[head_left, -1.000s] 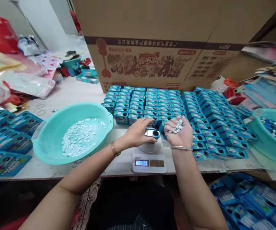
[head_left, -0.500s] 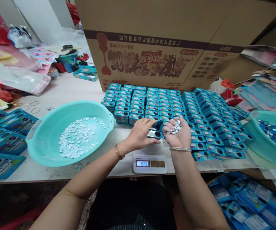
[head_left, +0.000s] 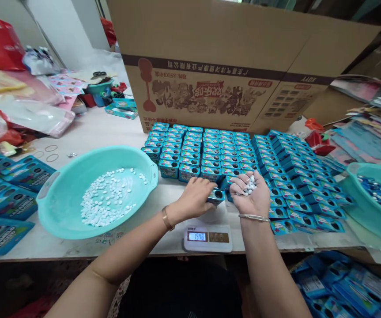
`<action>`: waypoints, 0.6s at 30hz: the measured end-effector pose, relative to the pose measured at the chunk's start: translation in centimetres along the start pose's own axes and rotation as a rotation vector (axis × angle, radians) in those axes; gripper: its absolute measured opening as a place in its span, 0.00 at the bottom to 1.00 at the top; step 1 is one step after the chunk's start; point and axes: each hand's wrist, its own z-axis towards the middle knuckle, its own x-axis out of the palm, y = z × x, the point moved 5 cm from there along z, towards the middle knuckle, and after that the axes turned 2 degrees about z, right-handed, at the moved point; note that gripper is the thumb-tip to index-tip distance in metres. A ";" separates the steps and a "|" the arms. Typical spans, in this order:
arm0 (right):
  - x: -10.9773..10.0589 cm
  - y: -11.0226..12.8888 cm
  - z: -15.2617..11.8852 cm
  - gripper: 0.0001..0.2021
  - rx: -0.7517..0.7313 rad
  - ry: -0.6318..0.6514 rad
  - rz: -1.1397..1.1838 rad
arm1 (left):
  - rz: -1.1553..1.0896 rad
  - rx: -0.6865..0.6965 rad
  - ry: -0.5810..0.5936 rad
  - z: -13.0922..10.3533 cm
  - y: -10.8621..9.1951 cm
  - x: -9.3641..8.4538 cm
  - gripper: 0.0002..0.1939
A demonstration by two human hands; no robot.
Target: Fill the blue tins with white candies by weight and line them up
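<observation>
My left hand [head_left: 195, 198] has its fingers and thumb closed about the left end of a small blue box [head_left: 216, 195] with a dark round hole on top. The box is at the pan of a white digital scale [head_left: 207, 239], whose display reads about 154.6; my hand partly hides the contact. In my right hand [head_left: 254, 201], palm up with curled fingers, lies a heap of small white candies [head_left: 250, 185]. A turquoise basin [head_left: 53, 216] holding many loose white candies [head_left: 102, 203] stands to the left.
Rows of matching blue boxes [head_left: 230, 152] stand behind my hands, before a large cardboard carton [head_left: 210, 53]. More blue boxes [head_left: 8, 198] stack at the left edge. Another turquoise basin [head_left: 359, 198] with blue pieces is at right; a pile of blue packs [head_left: 342, 282] lies below.
My left fingers and thumb have drawn closer around the small box. The scale display goes from 154.5 to 154.6. The whole view has shifted slightly; my right hand still cups the candies.
</observation>
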 end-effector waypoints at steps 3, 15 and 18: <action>-0.5 0.7 -0.2 0.13 0.002 0.018 0.001 | 0.053 0.029 0.034 -1.2 -0.1 -1.1 0.17; -2.2 0.0 -0.2 0.09 0.054 0.076 -0.061 | 0.411 -0.247 -0.048 -3.7 7.5 -4.3 0.13; -3.0 -0.2 -0.2 0.11 0.092 0.147 -0.135 | 0.463 -0.343 -0.082 -3.4 7.1 -4.1 0.16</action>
